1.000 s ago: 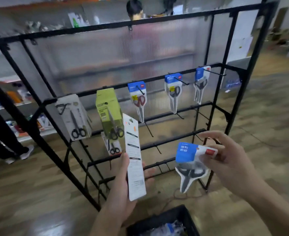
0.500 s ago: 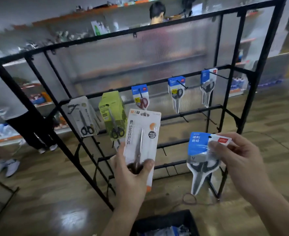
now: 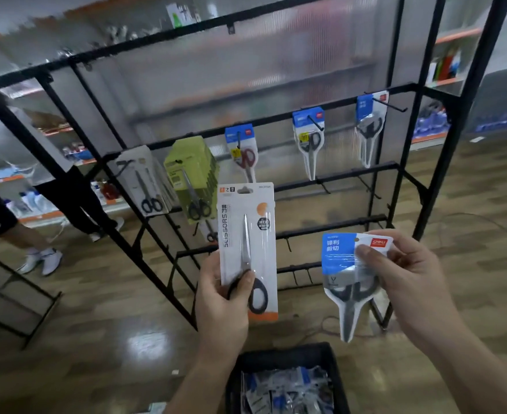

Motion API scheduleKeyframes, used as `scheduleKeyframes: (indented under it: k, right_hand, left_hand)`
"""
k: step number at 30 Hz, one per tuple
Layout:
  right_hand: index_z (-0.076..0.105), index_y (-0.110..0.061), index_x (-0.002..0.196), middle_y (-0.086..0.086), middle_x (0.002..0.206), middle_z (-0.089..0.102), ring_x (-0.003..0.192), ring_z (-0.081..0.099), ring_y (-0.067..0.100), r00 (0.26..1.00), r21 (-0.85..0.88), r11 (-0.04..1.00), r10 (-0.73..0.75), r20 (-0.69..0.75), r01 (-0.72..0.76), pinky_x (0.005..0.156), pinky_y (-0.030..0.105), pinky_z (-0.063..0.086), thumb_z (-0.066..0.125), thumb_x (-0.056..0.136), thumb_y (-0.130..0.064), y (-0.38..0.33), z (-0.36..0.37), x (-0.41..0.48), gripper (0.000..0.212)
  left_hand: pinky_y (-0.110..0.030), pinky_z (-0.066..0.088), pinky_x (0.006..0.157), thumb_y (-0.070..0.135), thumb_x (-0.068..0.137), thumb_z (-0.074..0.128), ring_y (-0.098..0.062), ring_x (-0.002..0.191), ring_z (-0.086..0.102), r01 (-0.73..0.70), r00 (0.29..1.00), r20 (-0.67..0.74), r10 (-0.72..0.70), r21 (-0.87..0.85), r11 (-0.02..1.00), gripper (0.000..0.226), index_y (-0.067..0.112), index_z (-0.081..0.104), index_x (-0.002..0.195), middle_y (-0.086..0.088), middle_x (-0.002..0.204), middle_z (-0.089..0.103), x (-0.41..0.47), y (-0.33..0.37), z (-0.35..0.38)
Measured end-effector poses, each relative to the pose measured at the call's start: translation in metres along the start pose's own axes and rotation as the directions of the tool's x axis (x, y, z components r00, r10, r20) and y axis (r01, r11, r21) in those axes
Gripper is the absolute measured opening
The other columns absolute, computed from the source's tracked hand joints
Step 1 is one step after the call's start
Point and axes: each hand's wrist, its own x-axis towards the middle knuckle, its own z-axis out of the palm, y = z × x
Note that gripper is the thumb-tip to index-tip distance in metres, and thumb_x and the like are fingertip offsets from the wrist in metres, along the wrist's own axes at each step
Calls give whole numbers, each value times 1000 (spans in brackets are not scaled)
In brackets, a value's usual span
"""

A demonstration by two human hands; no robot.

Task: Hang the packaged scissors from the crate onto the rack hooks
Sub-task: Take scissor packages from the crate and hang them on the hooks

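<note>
My left hand (image 3: 220,297) grips the lower end of a tall white scissors pack (image 3: 246,234) with an orange bottom, held upright, face towards me. My right hand (image 3: 407,276) pinches the top of a blue-and-white scissors pack (image 3: 347,279), which hangs point down. Both packs are in front of the black rack (image 3: 332,177), at the height of its lower bars. Several packs hang on the top row of hooks: a white box (image 3: 144,180), a green box (image 3: 191,171) and three blue-topped packs (image 3: 309,138). The black crate (image 3: 288,380) lies below, between my arms, with more packs inside.
The rack's lower bars carry bare hooks (image 3: 323,188). A ribbed translucent panel backs the rack. A person's legs (image 3: 40,252) show at the left beside a low black frame (image 3: 16,297). Shop shelves stand beyond, on a wooden floor.
The white pack in my left hand has turned from edge-on to face me and risen a little. The right hand with the blue pack has stayed near the lower bars. The view has shifted.
</note>
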Motion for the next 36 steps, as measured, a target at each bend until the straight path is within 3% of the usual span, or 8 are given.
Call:
scheduleKeyframes:
  k: [3,9,13,18,22,31,34,36]
  right_hand:
    - [73,-12,95,19,89,75,75,73,29,999,-8,999,42,26,-42,62,27,60,67,94,-9,2,16,-1,6]
    - [71,-10,99,19,91,75,76,75,30,998,-23,999,50,34,-49,63,32,63,66,95,-7,2,72,-9,7]
    - [72,-13,95,23,90,72,74,70,30,997,-49,998,47,64,-44,71,45,57,66,96,-6,7,117,-18,9]
    - [71,-8,95,22,87,72,72,69,25,998,-66,998,28,60,-24,64,34,56,65,95,-4,24,169,-30,7]
    - [71,-10,92,19,83,72,71,69,23,995,-114,991,79,61,-71,63,32,54,66,94,-5,46,203,-41,7]
    - [70,-12,96,21,88,72,70,74,32,974,-154,967,215,79,-201,56,35,56,67,95,-12,56,211,-20,3]
    - [71,-21,96,12,87,74,77,73,36,977,-244,954,201,76,-177,64,50,50,67,96,-21,63,202,1,4]
    - [71,-21,93,8,84,74,77,73,31,980,-247,955,188,69,-166,69,50,51,67,96,-19,67,200,13,5]
  left_hand:
    - [-30,63,84,-1,87,77,-8,99,73,32,999,-23,-33,-44,999,46,31,62,116,13,105,76,2,3,-14]
    - [-30,63,65,11,89,78,-20,92,75,226,974,-4,-227,-83,971,33,30,60,110,-1,108,71,16,-8,-69]
    - [-29,61,65,9,92,74,-17,85,76,251,968,28,-250,-114,961,27,27,63,108,-3,101,74,36,-18,-115]
    - [-43,64,73,8,101,60,-21,83,75,246,968,60,-244,-31,969,16,23,66,101,-2,90,76,64,-37,-167]
    - [-28,60,57,7,102,60,-14,76,76,320,943,96,-319,6,947,14,20,62,106,-3,94,75,83,-64,-199]
    - [-49,62,80,3,93,69,-28,87,74,497,864,42,-502,95,863,9,7,65,99,-10,91,76,106,-125,-193]
    - [-47,63,78,-3,92,67,-28,87,76,560,825,35,-564,87,824,13,8,65,100,-10,92,77,113,-128,-183]
    - [-50,64,80,-3,90,68,-27,87,77,580,808,40,-588,123,805,16,8,66,102,-11,92,78,119,-129,-179]
